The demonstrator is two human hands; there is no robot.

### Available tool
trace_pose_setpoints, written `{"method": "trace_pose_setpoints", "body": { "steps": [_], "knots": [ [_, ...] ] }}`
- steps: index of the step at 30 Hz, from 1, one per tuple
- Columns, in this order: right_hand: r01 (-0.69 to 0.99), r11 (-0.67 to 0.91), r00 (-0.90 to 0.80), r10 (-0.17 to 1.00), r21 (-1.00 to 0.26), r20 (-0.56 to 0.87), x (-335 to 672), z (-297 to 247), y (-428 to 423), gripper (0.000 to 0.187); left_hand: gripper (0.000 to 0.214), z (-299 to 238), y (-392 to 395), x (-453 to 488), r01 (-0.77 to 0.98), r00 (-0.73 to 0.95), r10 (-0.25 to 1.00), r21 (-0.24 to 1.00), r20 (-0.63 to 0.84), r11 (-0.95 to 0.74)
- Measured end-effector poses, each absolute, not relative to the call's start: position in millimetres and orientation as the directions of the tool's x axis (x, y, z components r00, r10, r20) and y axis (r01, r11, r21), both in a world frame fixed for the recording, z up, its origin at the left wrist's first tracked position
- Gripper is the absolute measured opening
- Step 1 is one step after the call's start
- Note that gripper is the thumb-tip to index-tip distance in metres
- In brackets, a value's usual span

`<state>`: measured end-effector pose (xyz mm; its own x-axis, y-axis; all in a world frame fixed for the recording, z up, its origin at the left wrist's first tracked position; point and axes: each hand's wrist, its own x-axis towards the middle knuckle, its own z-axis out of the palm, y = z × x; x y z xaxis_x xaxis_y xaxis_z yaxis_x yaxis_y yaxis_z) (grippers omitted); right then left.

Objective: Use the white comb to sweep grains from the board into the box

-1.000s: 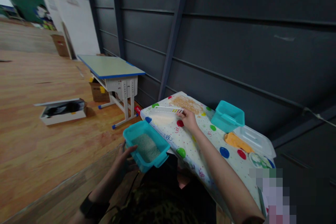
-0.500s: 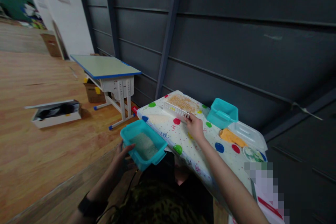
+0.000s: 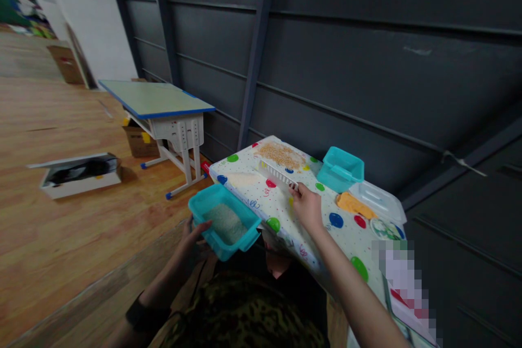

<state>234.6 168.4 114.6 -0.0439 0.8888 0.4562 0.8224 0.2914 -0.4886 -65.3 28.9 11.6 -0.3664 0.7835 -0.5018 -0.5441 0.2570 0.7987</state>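
Note:
My left hand (image 3: 191, 242) grips the near left wall of a turquoise plastic container (image 3: 249, 235), tilted at the table's front edge. Whitish grains that look like rice (image 3: 226, 223) lie inside it. In my right hand (image 3: 309, 207) is one end of a long white slotted plastic piece (image 3: 278, 175), held low over the patterned tablecloth (image 3: 261, 201). Beyond that piece spreads a patch of yellow-tan kernels (image 3: 282, 155). A thin pale heap of fine grains (image 3: 242, 179) lies between the piece and the container.
A second turquoise container (image 3: 340, 168) stands at the table's back, beside a clear lid (image 3: 379, 202) and an orange cloth (image 3: 354, 205). Dark wall panels (image 3: 346, 65) rise behind. A desk (image 3: 159, 99), a cardboard box (image 3: 139, 140) and an open white box (image 3: 81, 178) stand to the left.
The view has shifted slightly. My right hand and the white slotted piece have moved a little towards me, away from the yellow-tan kernels. My left hand still holds the container.

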Motion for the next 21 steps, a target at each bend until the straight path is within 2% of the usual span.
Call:
{"method": "trace_pose_setpoints", "body": {
  "steps": [6,11,15,21],
  "knots": [
    [0.821,0.337,-0.085,0.87,-0.461,0.486,238.5,99.4,137.1,0.022,0.109,13.7,22.0,-63.9,-0.514,-0.31,0.827,0.815,-0.469,0.269],
    [0.837,0.334,-0.08,0.858,-0.433,0.507,238.1,96.2,121.1,0.026,0.106,15.2,24.4,-60.3,-0.509,-0.349,0.802,0.817,-0.485,0.272],
    [0.852,0.342,-0.1,0.849,-0.395,0.519,232.4,96.9,121.5,0.027,0.109,16.8,24.7,-60.0,-0.504,-0.314,0.807,0.808,-0.5,0.304],
    [0.84,0.431,-0.175,0.789,-0.328,0.589,226.2,85.6,106.0,0.031,0.119,18.0,22.0,-60.2,-0.501,-0.311,0.819,0.816,-0.482,0.29]
  ]
}}
